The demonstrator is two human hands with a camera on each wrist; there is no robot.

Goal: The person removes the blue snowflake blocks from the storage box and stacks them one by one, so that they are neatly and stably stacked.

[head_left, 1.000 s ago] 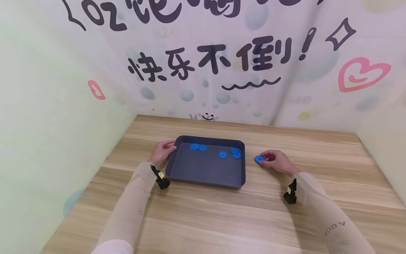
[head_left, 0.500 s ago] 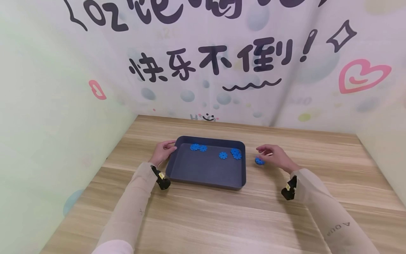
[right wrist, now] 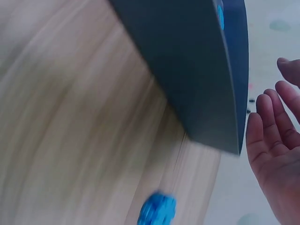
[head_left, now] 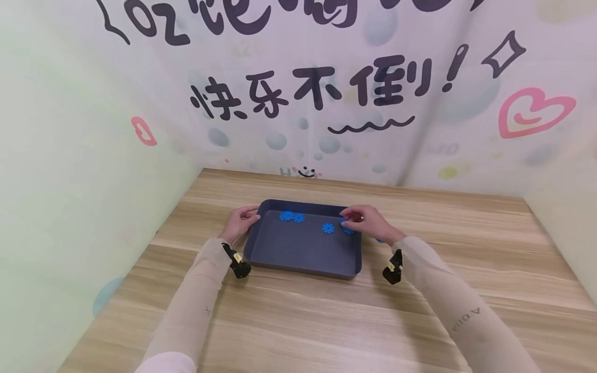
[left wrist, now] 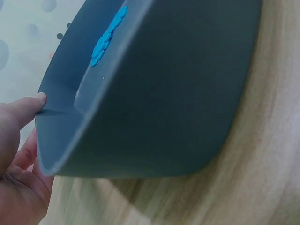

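A dark grey tray [head_left: 300, 246] stands on the table. At its far left corner my left hand [head_left: 237, 225] pinches the rim, thumb over the edge [left wrist: 29, 107] and fingers outside. My right hand [head_left: 369, 223] hovers at the tray's right rim, fingers loosely bent and apart from the thumb, holding nothing; the right wrist view shows the open palm [right wrist: 279, 157]. Flat blue notched discs lie inside: two overlapping at the far left [head_left: 292, 216], one in the middle [head_left: 328, 228], and some at the right [head_left: 348, 231], partly behind my right fingers.
One or more blue discs [right wrist: 158, 209] lie on the wooden table [head_left: 298, 321] just right of the tray, mostly hidden under my right wrist in the head view. A printed cloth wall [head_left: 280, 145] rises behind the table, with another wall at the left.
My right hand let go of a blue disc on the table right of the tray, then moved left to the tray's right rim. The left hand and tray stay put.
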